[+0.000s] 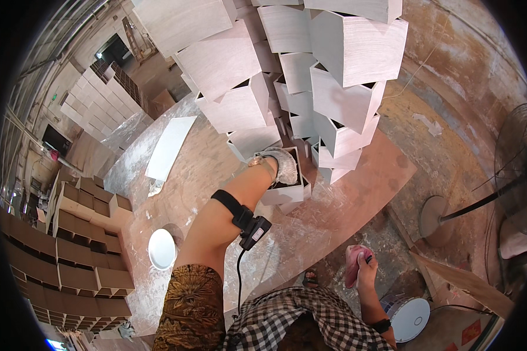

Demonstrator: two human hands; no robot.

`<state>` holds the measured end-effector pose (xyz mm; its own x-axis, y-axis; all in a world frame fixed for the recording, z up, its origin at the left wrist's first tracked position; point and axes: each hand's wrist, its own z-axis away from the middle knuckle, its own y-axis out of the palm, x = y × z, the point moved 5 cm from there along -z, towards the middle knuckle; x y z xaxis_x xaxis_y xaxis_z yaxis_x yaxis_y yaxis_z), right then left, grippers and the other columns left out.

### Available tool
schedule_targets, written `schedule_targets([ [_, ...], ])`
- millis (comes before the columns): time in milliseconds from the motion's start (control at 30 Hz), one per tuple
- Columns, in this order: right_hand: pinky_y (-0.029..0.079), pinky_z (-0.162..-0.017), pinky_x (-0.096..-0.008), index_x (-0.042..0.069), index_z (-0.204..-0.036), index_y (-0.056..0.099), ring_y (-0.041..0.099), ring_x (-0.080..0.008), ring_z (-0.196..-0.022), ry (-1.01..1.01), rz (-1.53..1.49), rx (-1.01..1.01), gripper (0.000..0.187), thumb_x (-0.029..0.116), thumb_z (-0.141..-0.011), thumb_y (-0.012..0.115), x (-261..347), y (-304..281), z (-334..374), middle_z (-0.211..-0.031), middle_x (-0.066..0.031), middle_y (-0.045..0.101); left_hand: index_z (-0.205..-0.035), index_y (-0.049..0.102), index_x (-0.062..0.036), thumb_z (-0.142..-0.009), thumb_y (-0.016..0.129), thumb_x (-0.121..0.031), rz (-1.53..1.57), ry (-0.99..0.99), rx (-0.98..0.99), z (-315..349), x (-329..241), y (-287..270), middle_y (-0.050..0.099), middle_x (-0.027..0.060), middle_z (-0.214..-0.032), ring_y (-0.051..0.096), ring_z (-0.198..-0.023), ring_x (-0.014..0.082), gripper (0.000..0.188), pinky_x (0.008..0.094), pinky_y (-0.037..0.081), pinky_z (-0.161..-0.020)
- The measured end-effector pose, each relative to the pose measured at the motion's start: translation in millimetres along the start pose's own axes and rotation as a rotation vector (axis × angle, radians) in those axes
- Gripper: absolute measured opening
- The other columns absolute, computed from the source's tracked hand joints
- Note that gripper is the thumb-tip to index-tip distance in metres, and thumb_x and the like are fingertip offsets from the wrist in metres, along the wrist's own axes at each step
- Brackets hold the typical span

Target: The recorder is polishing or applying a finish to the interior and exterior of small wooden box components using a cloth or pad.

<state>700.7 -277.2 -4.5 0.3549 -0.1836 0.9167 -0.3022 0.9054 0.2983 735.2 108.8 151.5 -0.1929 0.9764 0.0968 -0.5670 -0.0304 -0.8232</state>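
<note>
My left hand point(284, 166), in a pale knitted glove, reaches down over the open top of a small whitish wooden box point(282, 195) at the foot of the stacks. Its fingers are hidden inside or behind the box, so its grip does not show. Low on the right, my right hand point(366, 272) is closed on a pink pad point(352, 264), cloth or sponge, I cannot tell which. A small dark thing shows by its thumb. Tall stacks of whitish drawer-like boxes point(357, 50) rise just beyond my left hand.
The stacks stand on a worn board point(211, 169). A white round lid or bowl point(162, 249) and a white panel point(171, 146) lie left. Brown-fronted boxes point(76, 275) are piled far left. A bucket point(409, 320) and a standing fan point(436, 219) are on the right.
</note>
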Motion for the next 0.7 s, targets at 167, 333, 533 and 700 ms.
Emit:
schedule_targets([
  [167, 0.046, -0.080, -0.0279, -0.002, -0.106, 0.061, 0.059, -0.0137, -0.085, 0.008, -0.106, -0.006, 0.018, 0.009, -0.093, 0.054, -3, 3, 1, -0.094, -0.0054, 0.065, -0.113, 0.065, -0.0114, -0.076, 0.057, -0.034, -0.019, 0.055, 0.019, 21, -20, -8, 0.064, 0.0163, -0.114, 0.062, -0.104, 0.0338, 0.044, 0.0446, 0.049, -0.089],
  [333, 0.047, -0.078, -0.0273, -0.001, -0.105, 0.061, 0.059, -0.0139, -0.083, 0.082, -0.129, 0.003, 0.018, 0.010, -0.094, 0.053, -10, 6, 1, -0.093, -0.0054, 0.065, -0.109, 0.069, -0.0160, -0.073, 0.062, -0.036, 0.063, 0.014, -0.005, 12, -19, -2, 0.064, 0.0131, -0.115, 0.062, -0.103, 0.0323, 0.042, 0.0446, 0.048, -0.089],
  [533, 0.047, -0.075, -0.0279, 0.001, -0.103, 0.061, 0.059, -0.0150, -0.081, 0.115, -0.108, -0.019, 0.016, 0.012, -0.094, 0.054, -12, 5, -1, -0.090, -0.0046, 0.063, -0.101, 0.071, -0.0138, -0.074, 0.060, -0.034, 0.061, 0.133, -0.013, -5, -14, 13, 0.067, 0.0147, -0.105, 0.065, -0.096, 0.0321, 0.036, 0.0438, 0.050, -0.084],
  [700, 0.047, -0.078, -0.0278, -0.003, -0.106, 0.060, 0.058, -0.0145, -0.081, 0.121, -0.128, -0.008, 0.020, 0.012, -0.094, 0.053, -13, 3, 1, -0.092, -0.0068, 0.063, -0.094, 0.071, -0.0125, -0.077, 0.057, -0.035, 0.017, 0.087, -0.076, 16, -17, -4, 0.068, 0.0156, -0.097, 0.065, -0.090, 0.0330, 0.032, 0.0433, 0.050, -0.081],
])
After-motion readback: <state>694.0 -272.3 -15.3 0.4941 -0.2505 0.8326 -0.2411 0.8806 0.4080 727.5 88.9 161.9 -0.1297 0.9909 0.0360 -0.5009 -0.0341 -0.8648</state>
